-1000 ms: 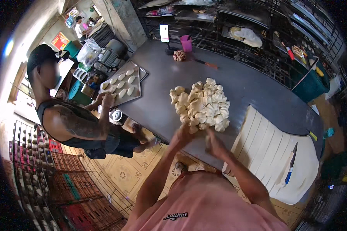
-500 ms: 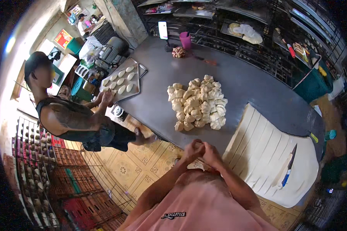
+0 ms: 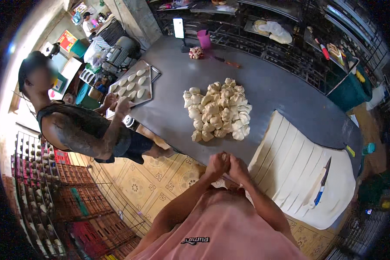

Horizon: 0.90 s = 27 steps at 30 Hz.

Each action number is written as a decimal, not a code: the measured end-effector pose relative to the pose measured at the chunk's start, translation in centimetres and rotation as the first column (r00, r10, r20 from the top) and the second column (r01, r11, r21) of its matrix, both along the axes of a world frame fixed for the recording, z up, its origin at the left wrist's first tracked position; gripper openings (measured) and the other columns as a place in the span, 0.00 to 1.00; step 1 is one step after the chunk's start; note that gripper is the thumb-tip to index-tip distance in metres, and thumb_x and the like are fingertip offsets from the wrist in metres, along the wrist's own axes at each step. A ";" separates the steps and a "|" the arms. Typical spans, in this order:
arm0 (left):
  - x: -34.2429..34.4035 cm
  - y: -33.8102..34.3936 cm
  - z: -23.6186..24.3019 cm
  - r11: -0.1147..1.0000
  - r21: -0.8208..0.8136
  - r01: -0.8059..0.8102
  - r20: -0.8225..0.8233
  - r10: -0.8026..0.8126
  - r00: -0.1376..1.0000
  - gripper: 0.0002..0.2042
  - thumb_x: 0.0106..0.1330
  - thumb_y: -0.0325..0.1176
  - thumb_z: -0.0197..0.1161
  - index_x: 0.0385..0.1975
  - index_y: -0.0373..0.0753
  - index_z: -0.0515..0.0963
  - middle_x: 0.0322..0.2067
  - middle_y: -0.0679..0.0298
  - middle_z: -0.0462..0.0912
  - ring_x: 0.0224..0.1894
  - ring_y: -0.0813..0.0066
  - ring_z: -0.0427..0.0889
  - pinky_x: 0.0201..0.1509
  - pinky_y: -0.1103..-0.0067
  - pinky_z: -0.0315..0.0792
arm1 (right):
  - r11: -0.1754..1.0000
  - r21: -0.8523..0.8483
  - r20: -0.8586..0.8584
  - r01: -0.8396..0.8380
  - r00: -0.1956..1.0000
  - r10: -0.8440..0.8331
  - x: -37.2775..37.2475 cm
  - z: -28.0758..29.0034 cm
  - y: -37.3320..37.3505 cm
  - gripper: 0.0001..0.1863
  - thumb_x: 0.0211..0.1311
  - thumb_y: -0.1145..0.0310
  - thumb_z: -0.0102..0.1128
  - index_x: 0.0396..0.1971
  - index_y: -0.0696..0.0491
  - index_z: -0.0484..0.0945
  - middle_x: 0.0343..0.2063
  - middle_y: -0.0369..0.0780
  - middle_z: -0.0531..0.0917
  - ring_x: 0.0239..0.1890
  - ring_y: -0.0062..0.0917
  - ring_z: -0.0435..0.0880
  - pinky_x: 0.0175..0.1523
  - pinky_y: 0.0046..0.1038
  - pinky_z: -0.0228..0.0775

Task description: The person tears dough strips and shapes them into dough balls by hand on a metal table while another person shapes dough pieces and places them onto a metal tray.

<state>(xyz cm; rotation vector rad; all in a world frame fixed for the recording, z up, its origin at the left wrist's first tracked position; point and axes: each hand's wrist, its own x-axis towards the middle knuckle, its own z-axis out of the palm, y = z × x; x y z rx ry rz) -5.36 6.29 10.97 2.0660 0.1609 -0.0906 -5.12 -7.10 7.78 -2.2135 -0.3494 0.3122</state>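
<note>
My left hand (image 3: 217,166) and my right hand (image 3: 238,169) are pressed together at the table's near edge, fingers curled. Whatever lies between them is hidden by the fingers. Just beyond them is a heap of pale dough pieces (image 3: 219,110), knotted and lumpy, piled on the grey metal table (image 3: 169,73). To the right of my hands spreads a flat dough sheet (image 3: 297,160), scored into long strips on its left part. A knife (image 3: 323,182) with a blue and white handle rests on the sheet's uncut part.
At the left a co-worker (image 3: 73,125) handles a baking tray (image 3: 145,96) of oval dough pieces. Toward the back stand a lit phone on a stand (image 3: 179,30), a pink cup (image 3: 204,40), a small pinkish mound (image 3: 196,53) and another knife (image 3: 229,63). Racks (image 3: 264,52) line the far side.
My hands stay together and have closed more tightly against each other. The co-worker's hands have shifted and the nearer one is raised at the tray's edge. The view has moved slightly.
</note>
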 end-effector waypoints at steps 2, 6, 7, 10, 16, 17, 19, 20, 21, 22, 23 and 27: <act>1.1 1.5 0.3 0.999 0.043 -0.006 -0.029 0.007 1.000 0.15 0.62 0.39 0.58 0.31 0.30 0.79 0.28 0.40 0.78 0.35 0.41 0.80 0.33 0.62 0.74 | 0.994 -0.107 0.078 0.003 0.997 0.005 0.5 -3.3 0.8 0.26 0.47 0.62 0.67 0.45 0.59 0.73 0.37 0.57 0.81 0.42 0.54 0.79 0.46 0.46 0.71; 1.2 4.9 -0.1 1.000 -0.020 -0.023 -0.022 0.023 1.000 0.14 0.60 0.39 0.60 0.30 0.30 0.78 0.27 0.43 0.80 0.32 0.44 0.81 0.32 0.63 0.75 | 0.977 -0.211 -0.004 -0.019 1.000 0.019 0.2 -2.2 4.1 0.20 0.48 0.60 0.65 0.36 0.60 0.77 0.32 0.56 0.81 0.38 0.53 0.81 0.41 0.46 0.72; 1.4 5.8 -0.6 0.999 -0.029 -0.018 -0.022 0.018 1.000 0.14 0.60 0.39 0.60 0.30 0.30 0.78 0.27 0.43 0.80 0.32 0.44 0.81 0.32 0.63 0.75 | 0.975 -0.220 -0.004 -0.015 1.000 0.014 0.0 -1.3 5.1 0.20 0.48 0.60 0.65 0.36 0.60 0.77 0.32 0.56 0.81 0.38 0.53 0.81 0.41 0.46 0.72; 2.6 7.8 -1.1 0.990 0.143 0.013 0.116 -0.030 0.993 0.13 0.59 0.38 0.61 0.28 0.32 0.79 0.25 0.45 0.81 0.30 0.48 0.83 0.33 0.65 0.76 | 0.956 -0.292 -0.041 -0.003 0.999 -0.010 0.2 1.7 7.6 0.21 0.47 0.57 0.66 0.36 0.59 0.78 0.28 0.53 0.82 0.33 0.53 0.81 0.38 0.46 0.72; 10.0 14.5 -0.5 0.989 0.125 -0.082 0.387 0.028 0.922 0.17 0.53 0.35 0.67 0.39 0.33 0.75 0.32 0.47 0.76 0.36 0.48 0.77 0.37 0.64 0.73 | 0.956 0.200 0.065 -0.213 0.977 0.204 -0.3 16.9 14.4 0.12 0.53 0.63 0.61 0.32 0.55 0.75 0.23 0.48 0.79 0.27 0.43 0.80 0.34 0.41 0.72; 11.5 17.1 -2.8 0.987 0.094 -0.129 0.441 0.075 0.894 0.25 0.53 0.36 0.69 0.48 0.30 0.71 0.45 0.40 0.74 0.49 0.45 0.74 0.49 0.62 0.71 | 0.896 0.140 0.390 -0.422 0.855 0.342 -1.3 19.6 16.4 0.10 0.54 0.65 0.59 0.31 0.55 0.74 0.23 0.47 0.78 0.26 0.42 0.80 0.33 0.40 0.72; 11.1 11.3 2.5 0.945 0.325 -0.039 0.509 -0.140 0.849 0.37 0.54 0.39 0.69 0.61 0.28 0.61 0.55 0.38 0.67 0.58 0.41 0.67 0.57 0.63 0.68 | 0.975 0.041 0.438 -0.219 0.881 0.179 -0.7 18.1 13.1 0.10 0.55 0.65 0.58 0.34 0.53 0.74 0.22 0.46 0.79 0.25 0.43 0.80 0.33 0.39 0.73; 9.9 11.4 3.5 0.951 0.273 0.147 0.487 -0.268 0.831 0.37 0.56 0.40 0.68 0.62 0.28 0.61 0.55 0.40 0.68 0.58 0.44 0.68 0.58 0.63 0.67 | 0.996 0.062 0.218 -0.069 0.974 0.054 -0.8 17.1 11.3 0.11 0.57 0.64 0.58 0.37 0.52 0.74 0.22 0.46 0.79 0.25 0.45 0.80 0.33 0.40 0.73; 8.9 11.3 2.4 0.939 0.164 0.303 0.376 -0.343 0.861 0.35 0.59 0.41 0.67 0.62 0.29 0.62 0.55 0.41 0.70 0.57 0.47 0.70 0.59 0.63 0.67 | 0.994 0.054 -0.011 0.096 0.995 -0.095 -0.9 15.4 9.7 0.12 0.58 0.63 0.57 0.40 0.51 0.73 0.22 0.47 0.79 0.25 0.47 0.79 0.34 0.41 0.73; 8.1 11.3 1.5 0.908 0.039 0.417 0.258 -0.412 0.874 0.33 0.61 0.41 0.65 0.62 0.30 0.63 0.54 0.43 0.72 0.56 0.50 0.72 0.60 0.63 0.67 | 0.953 -0.033 0.018 0.303 0.953 -0.302 -1.2 11.6 7.6 0.17 0.62 0.60 0.55 0.49 0.49 0.70 0.23 0.49 0.80 0.26 0.46 0.81 0.34 0.40 0.74; 6.8 11.5 -1.4 0.886 -0.120 0.448 0.005 -0.451 0.893 0.29 0.65 0.41 0.62 0.61 0.30 0.66 0.53 0.45 0.74 0.55 0.53 0.74 0.60 0.63 0.67 | 0.917 -0.142 -0.111 0.373 0.914 -0.390 -1.6 9.9 5.7 0.21 0.64 0.59 0.52 0.55 0.50 0.66 0.23 0.48 0.81 0.30 0.44 0.83 0.37 0.39 0.73; 1.0 12.6 -9.8 0.776 -0.349 0.526 0.113 -0.522 0.845 0.18 0.69 0.33 0.57 0.57 0.36 0.71 0.49 0.56 0.79 0.48 0.65 0.79 0.54 0.72 0.72 | 0.893 -0.100 -0.306 0.438 0.841 -0.447 -9.5 4.4 -2.4 0.25 0.66 0.59 0.46 0.59 0.55 0.60 0.30 0.49 0.80 0.33 0.38 0.83 0.40 0.42 0.78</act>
